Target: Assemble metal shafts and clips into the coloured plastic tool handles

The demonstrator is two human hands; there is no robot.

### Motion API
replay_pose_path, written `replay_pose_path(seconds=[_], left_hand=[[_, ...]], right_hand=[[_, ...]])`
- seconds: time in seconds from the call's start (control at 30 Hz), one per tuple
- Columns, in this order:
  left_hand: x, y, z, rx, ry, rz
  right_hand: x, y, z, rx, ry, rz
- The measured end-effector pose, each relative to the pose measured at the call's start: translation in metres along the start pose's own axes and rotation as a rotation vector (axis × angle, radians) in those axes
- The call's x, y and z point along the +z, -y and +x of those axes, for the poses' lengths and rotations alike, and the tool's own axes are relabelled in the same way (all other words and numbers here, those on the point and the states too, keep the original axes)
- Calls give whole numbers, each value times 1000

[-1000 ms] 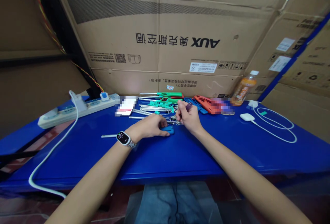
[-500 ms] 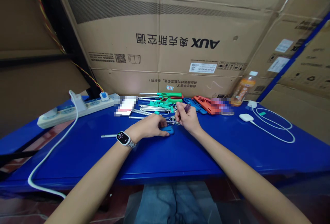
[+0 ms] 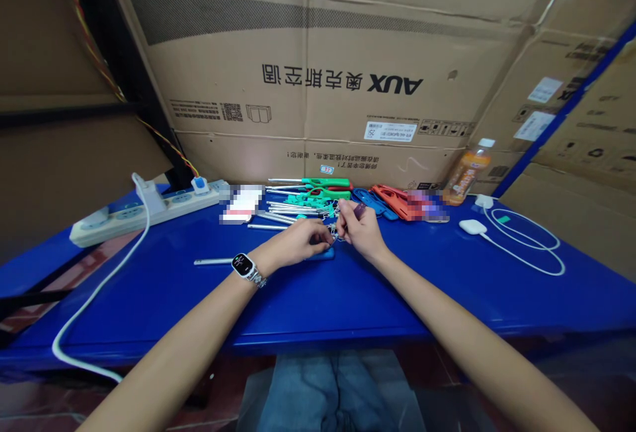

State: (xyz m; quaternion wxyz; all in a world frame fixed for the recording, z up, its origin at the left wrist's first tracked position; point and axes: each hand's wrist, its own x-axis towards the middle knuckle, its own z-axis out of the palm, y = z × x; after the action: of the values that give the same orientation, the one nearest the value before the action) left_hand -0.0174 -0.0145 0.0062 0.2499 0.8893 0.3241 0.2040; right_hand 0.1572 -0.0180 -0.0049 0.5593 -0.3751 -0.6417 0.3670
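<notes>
My left hand, with a watch on its wrist, has thumb and fingers pinched together at the small metal parts. What lies between those fingertips is too small to make out. Under it rests a blue plastic lighter casing with a metal tube reaching out to the left. Closed around a dark purple handle is my right hand, its fingertips just right of the left ones; the tool's tip is hidden. Behind the hands lie several metal tubes, small teal pieces and green lighter casings.
Blue casings and orange-red casings are piled at the back right. Further right stand a drink bottle and a white charger case with its cable. A power strip lies left on the blue table, before a cardboard wall.
My left hand has moved slightly up and right, from the blue casing to the small metal parts, its fingers now pinched. The right hand stays in nearly the same place, still holding the purple handle.
</notes>
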Motion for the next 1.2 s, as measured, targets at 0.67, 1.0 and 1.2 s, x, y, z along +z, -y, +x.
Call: replay_pose_path(seconds=[0.67, 1.0, 1.2], left_hand=[[6, 3, 4, -40, -56, -113], [2, 5, 0, -38, 14, -167], [1, 4, -1, -42, 22, -142]], right_hand=[[-5, 14, -1, -29, -73, 29], [-6, 7, -1, -35, -44, 40], [-5, 7, -2, -36, -30, 26]])
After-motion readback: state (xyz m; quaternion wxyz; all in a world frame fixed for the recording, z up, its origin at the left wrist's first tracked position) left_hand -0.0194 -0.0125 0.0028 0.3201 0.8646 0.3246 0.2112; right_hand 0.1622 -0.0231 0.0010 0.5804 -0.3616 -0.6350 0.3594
